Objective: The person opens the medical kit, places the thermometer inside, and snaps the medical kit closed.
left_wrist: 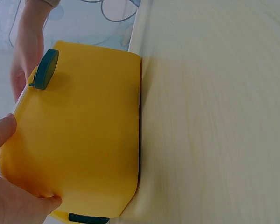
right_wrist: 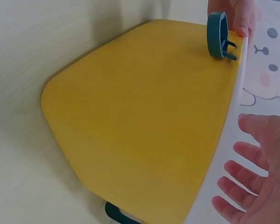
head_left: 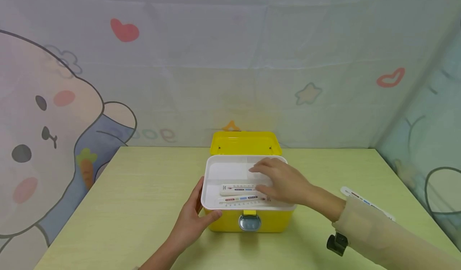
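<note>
A yellow storage box (head_left: pixel 223 222) stands on the table with its yellow lid (head_left: pixel 246 142) tipped back. A white tray (head_left: pixel 227 169) sits in its top. My left hand (head_left: pixel 191 220) grips the box's near left corner, thumb at the front and fingers along the side. Over the right part of the tray is my right hand (head_left: pixel 286 182), fingers spread and loosely bent, holding nothing in the right wrist view. Two flat white strips (head_left: pixel 237 188) with printed scales and coloured bands lie in the tray beneath it. The right hand partly hides their right ends.
Another white strip (head_left: pixel 367 202) with coloured bands lies on the table (head_left: pixel 155 174) to the right, partly covered by the right sleeve. A grey-blue latch (head_left: pixel 249 222) hangs at the box's front. Behind the table hangs a printed cloth (head_left: pixel 216 61).
</note>
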The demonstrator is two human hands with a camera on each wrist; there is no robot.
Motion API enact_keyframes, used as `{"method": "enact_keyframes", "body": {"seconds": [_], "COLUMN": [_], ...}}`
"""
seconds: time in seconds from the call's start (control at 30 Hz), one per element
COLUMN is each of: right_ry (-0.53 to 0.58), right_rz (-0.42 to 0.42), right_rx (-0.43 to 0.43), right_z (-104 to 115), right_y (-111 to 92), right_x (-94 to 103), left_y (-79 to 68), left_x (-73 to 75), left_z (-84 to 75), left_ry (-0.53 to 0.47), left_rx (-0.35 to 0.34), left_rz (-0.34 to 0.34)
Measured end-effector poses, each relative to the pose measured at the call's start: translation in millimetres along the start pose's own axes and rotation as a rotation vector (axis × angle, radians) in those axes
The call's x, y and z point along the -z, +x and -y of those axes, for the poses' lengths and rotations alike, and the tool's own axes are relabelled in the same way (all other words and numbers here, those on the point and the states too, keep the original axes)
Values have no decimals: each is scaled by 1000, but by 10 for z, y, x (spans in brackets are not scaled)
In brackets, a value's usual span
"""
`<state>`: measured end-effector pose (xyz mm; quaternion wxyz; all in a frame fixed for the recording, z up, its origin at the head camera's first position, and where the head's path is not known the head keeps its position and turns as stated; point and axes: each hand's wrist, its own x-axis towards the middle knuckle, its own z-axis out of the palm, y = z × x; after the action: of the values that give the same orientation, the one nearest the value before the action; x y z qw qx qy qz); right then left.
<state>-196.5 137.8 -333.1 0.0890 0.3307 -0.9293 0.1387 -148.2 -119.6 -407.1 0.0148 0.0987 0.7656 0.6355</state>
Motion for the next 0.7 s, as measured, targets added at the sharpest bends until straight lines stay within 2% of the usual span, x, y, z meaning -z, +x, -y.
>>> {"method": "enact_keyframes", "body": {"seconds": [0.27, 0.7], "right_ry": [8, 62], "right_rz": [-10, -22], "right_rx": [6, -34], "right_z": [-51, -159], "right_y": [-45, -148], "right_x": [68, 176], "left_y": [-2, -5], "left_x": [5, 16], "left_z": [12, 4], "left_ry": [2, 0], "left_rx": [-1, 1], "left_rz": [-4, -5]}}
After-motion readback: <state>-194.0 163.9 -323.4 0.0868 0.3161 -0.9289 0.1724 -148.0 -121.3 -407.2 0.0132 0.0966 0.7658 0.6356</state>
